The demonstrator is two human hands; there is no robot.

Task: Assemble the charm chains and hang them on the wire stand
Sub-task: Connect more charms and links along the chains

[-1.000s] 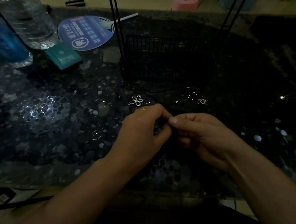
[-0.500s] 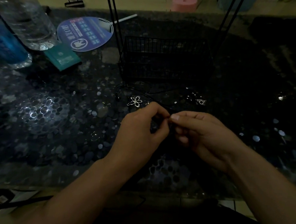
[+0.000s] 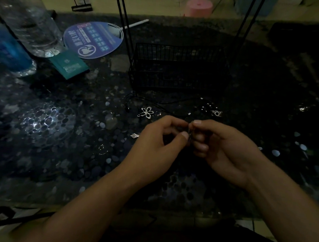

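the left hand (image 3: 153, 148) and the right hand (image 3: 222, 153) meet above the dark table (image 3: 41, 131), fingers curled narrow, both pinching a small metal piece (image 3: 190, 134) too dim to name. the flower charm (image 3: 147, 112) lies just behind the left hand, before the wire stand (image 3: 177, 69).

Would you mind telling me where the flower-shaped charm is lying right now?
In the head view, the flower-shaped charm lies flat on the dark table, just beyond the left hand and in front of the wire stand's left corner.
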